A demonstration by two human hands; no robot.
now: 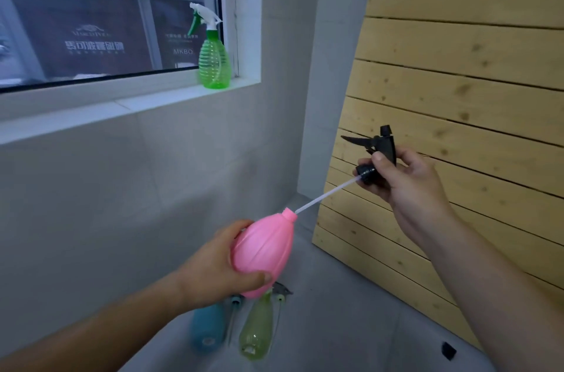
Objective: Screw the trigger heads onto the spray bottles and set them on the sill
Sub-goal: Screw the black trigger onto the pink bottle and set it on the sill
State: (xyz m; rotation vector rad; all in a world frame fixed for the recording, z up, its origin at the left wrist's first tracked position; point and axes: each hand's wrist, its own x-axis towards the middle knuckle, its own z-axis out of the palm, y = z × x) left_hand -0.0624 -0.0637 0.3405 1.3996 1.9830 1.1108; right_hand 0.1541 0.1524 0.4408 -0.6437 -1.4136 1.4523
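Observation:
My left hand grips a pink ribbed spray bottle, tilted with its open neck pointing up and right. My right hand holds a black trigger head up and to the right of it. The head's white dip tube slants down, with its tip at the pink bottle's neck. A green spray bottle with a white and green trigger head stands upright on the white window sill.
Below my hands, a blue bottle and a pale green bottle lie on the grey floor, with loose trigger heads beside them. A wooden slatted panel leans at the right. A small black object lies on the floor.

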